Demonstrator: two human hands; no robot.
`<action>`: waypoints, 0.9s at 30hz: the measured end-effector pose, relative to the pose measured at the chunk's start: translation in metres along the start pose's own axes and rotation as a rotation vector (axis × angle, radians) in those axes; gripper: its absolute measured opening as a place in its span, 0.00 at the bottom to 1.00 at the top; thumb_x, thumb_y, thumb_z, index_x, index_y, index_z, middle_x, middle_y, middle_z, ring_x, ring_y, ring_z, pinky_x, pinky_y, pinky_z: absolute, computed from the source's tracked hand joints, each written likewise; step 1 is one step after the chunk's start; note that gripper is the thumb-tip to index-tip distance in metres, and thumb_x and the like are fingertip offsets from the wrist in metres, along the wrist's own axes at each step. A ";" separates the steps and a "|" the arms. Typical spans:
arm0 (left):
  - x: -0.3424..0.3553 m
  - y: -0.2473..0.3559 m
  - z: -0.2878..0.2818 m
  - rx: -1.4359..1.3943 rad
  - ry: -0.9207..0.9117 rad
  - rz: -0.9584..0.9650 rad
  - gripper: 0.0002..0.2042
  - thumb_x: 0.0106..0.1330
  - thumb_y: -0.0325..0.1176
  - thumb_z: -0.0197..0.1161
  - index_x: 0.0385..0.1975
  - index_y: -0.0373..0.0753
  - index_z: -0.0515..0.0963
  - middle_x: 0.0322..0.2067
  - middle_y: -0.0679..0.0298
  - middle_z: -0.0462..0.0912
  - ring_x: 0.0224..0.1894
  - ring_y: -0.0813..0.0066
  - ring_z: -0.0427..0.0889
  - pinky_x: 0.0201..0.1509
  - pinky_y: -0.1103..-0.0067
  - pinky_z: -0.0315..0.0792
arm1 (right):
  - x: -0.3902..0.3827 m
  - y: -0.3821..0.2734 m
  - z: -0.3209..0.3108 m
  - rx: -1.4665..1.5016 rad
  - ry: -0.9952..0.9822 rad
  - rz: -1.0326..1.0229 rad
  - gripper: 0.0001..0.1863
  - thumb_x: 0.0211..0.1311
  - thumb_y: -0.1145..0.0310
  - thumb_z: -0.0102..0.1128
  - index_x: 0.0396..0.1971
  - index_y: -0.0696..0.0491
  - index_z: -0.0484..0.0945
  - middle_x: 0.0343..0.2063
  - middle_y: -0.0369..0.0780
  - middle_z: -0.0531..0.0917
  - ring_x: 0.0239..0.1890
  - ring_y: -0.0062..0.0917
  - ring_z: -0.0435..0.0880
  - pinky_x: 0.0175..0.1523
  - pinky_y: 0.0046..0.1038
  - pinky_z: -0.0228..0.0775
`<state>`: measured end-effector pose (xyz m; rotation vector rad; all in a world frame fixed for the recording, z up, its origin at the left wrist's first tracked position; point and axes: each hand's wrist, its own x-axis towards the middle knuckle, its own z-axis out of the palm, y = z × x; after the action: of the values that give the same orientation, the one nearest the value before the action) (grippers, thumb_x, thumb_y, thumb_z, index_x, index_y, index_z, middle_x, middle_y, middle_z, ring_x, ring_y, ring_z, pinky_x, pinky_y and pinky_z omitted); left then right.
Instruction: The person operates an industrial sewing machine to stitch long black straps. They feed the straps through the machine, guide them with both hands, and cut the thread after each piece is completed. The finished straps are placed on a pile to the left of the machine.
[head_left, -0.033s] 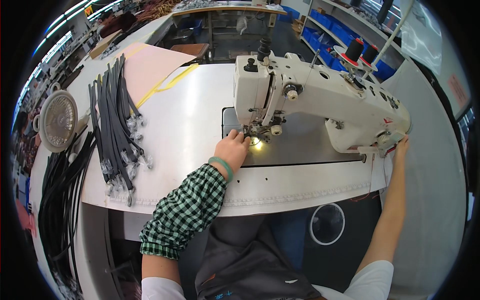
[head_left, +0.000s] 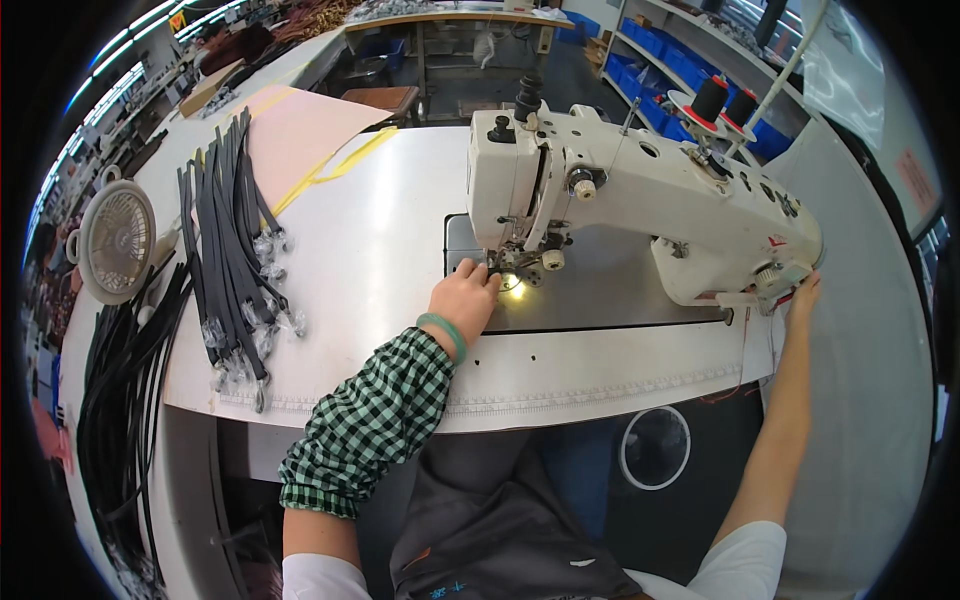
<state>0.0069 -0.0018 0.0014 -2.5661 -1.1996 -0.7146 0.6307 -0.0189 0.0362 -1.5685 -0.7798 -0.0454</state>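
A white sewing machine (head_left: 600,200) stands on the worktable (head_left: 590,370). My left hand (head_left: 465,295), with a green bangle (head_left: 445,330) at the wrist, is at the lit needle area (head_left: 515,285), fingers bent and pressed on something dark, mostly hidden under them. My right hand (head_left: 805,295) reaches to the machine's right end, its fingers curled at the handwheel area and partly hidden. Left of my left hand lies a bundle of dark straps (head_left: 230,220), with clear-wrapped pieces at their near ends.
A pink sheet (head_left: 300,130) lies at the back left. A round basket (head_left: 115,240) and long black strips (head_left: 120,380) are at the far left. Thread cones (head_left: 710,98) stand behind the machine. Blue bins (head_left: 685,60) fill shelves behind. A white ring (head_left: 630,450) shows below the table.
My right hand's fingers have shifted very slightly at the machine's right end. Otherwise nothing has visibly moved.
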 end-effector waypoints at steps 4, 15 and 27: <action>-0.005 -0.003 -0.003 0.002 0.009 -0.031 0.09 0.50 0.28 0.54 0.31 0.36 0.74 0.29 0.62 0.74 0.38 0.68 0.70 0.39 0.80 0.70 | -0.016 -0.022 0.019 0.145 0.089 -0.066 0.26 0.64 0.52 0.33 0.45 0.61 0.64 0.40 0.44 0.74 0.40 0.29 0.75 0.43 0.26 0.67; 0.014 -0.044 -0.005 0.213 -0.203 -0.122 0.09 0.49 0.27 0.52 0.31 0.35 0.73 0.28 0.62 0.74 0.37 0.68 0.70 0.39 0.78 0.68 | 0.083 -0.044 0.001 -0.707 -0.181 -0.263 0.28 0.60 0.47 0.34 0.41 0.59 0.70 0.36 0.49 0.76 0.41 0.38 0.74 0.46 0.34 0.62; 0.015 -0.056 0.005 0.174 -0.183 -0.248 0.09 0.55 0.28 0.50 0.35 0.35 0.72 0.36 0.57 0.75 0.42 0.65 0.70 0.39 0.75 0.69 | 0.001 0.009 0.039 0.218 -0.024 0.125 0.26 0.64 0.53 0.32 0.50 0.58 0.62 0.47 0.45 0.70 0.47 0.32 0.70 0.48 0.29 0.64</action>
<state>-0.0262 0.0459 0.0047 -2.4051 -1.5830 -0.4042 0.6196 0.0169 0.0220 -1.4093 -0.6798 0.1454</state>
